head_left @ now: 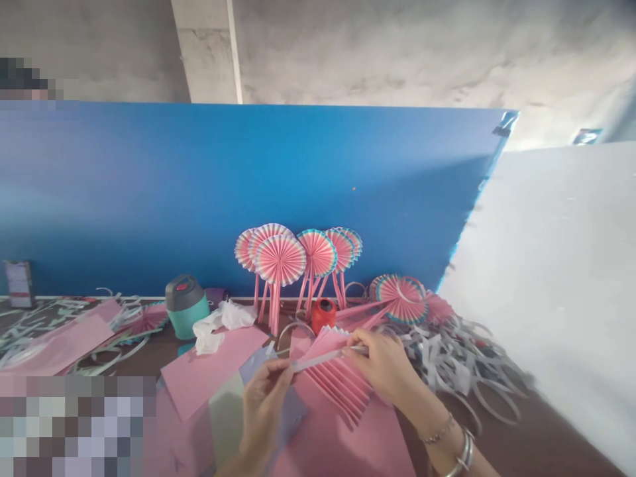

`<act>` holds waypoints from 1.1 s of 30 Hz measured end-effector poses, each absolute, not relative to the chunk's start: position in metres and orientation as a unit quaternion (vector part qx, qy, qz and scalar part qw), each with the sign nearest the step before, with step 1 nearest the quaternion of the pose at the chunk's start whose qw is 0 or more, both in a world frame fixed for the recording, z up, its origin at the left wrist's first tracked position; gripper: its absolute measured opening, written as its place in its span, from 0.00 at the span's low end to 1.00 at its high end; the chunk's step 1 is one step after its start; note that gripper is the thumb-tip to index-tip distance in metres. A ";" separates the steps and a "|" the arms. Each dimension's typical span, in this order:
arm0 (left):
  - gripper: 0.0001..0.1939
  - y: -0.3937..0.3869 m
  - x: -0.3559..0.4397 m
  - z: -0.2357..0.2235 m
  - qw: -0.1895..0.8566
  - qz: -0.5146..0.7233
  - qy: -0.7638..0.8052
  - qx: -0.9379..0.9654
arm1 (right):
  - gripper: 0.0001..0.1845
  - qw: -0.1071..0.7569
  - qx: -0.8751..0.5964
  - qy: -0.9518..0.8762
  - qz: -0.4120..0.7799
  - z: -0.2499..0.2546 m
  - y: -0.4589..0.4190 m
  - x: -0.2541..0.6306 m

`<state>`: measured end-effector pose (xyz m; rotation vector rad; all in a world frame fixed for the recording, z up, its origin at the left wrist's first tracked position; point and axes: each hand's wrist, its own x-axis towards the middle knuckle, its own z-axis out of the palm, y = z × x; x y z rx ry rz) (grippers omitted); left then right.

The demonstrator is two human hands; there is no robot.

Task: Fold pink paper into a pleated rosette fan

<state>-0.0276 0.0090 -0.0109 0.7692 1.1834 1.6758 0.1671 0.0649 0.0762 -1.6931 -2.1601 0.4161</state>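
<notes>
**Across a cluttered desk (536, 444), a pale strip (318, 360) spans two pinched hands**

Both grips are closed to a fine pinch. The left hand (268, 397) has one end of the strip between thumb and fingers; the right hand (385, 364) pinches the other end. The strip runs fairly straight between them, slanting up towards the right, over the pleated pink paper (342, 394). That folded piece lies partly under the right hand, on a larger pink sheet (338, 457); whether the right fingers also touch it, I cannot tell.

The likeliest trouble is with the strip: narrow and thin-looking, it could twist or tear if the hands pulled unevenly. If it is adhesive, which the view does not settle, letting it sag could stick it across the folds at a slant. The pleats could be crushed if the right wrist pressed down, or fan apart if nothing steadied them.

Crowding adds its own risk. Just beyond the paper stands a red spool (324, 317), which a forward knock could tip. On the right, a tangle of white strips (462, 358) lies near the forearm, where the bracelets (464, 454) might snag a loop and drag it over the work.
</notes>
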 end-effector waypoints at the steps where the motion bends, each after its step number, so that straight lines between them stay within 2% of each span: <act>1: 0.20 0.009 -0.028 -0.012 0.462 0.680 0.476 0.311 | 0.08 0.186 -0.599 -0.766 0.144 0.075 0.066 0.168; 9: 0.17 0.014 -0.030 -0.008 0.514 0.671 0.417 0.335 | 0.09 0.197 -0.612 -0.750 0.154 0.070 0.072 0.169; 15: 0.23 0.015 -0.033 0.003 0.624 0.638 0.336 0.301 | 0.10 0.202 -0.601 -0.746 0.204 0.071 0.072 0.169; 23: 0.22 0.012 -0.040 0.000 0.757 0.561 0.218 0.255 | 0.12 0.239 -0.543 -0.741 0.315 0.054 0.069 0.162; 33: 0.16 0.008 -0.044 -0.002 0.814 0.503 0.112 0.269 | 0.09 0.212 -0.528 -0.727 0.385 0.059 0.058 0.152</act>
